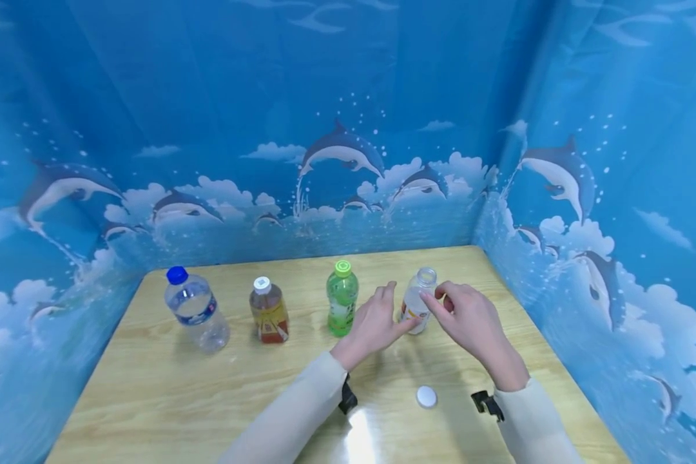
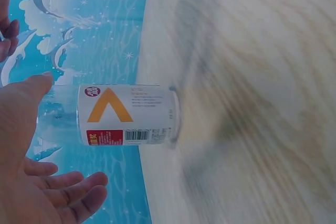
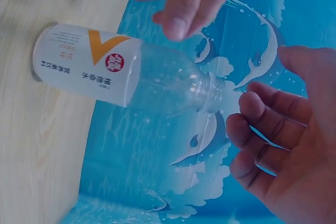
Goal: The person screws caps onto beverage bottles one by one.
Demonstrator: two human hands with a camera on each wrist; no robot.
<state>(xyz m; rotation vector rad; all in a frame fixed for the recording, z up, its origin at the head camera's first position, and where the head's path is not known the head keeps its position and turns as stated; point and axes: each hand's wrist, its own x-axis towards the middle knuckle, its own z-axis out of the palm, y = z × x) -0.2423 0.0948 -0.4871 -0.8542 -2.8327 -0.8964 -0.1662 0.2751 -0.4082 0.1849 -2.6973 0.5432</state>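
The clear bottle with the white label (image 1: 414, 299) stands upright on the wooden table (image 1: 151, 399), between the two hands. The left hand (image 1: 377, 325) has its fingers spread apart and relaxed, and its thumb is stretched towards the bottle's side; whether the thumb touches it, I cannot tell. The hand grips nothing. In my judgement, it is kept there so that the bottle can be steadied if it tips.

The right hand (image 1: 470, 316) is at the height of the bare threaded neck (image 3: 210, 93), just beside it. Its fingers are loosely bent, the thumb stands apart from them, and no thing is held. This position probably serves for working at the mouth of the bottle.

The white round cap (image 1: 426, 397) lies on the near side of both hands, between the wrists; it seems to be placed there to remain within easy reach. To the left of the left hand, just beside it, is the green bottle (image 1: 342, 301). Farther left come the brown drink bottle (image 1: 269, 316) and the blue-capped water bottle (image 1: 197, 309), apparently set aside to leave space for the hands.
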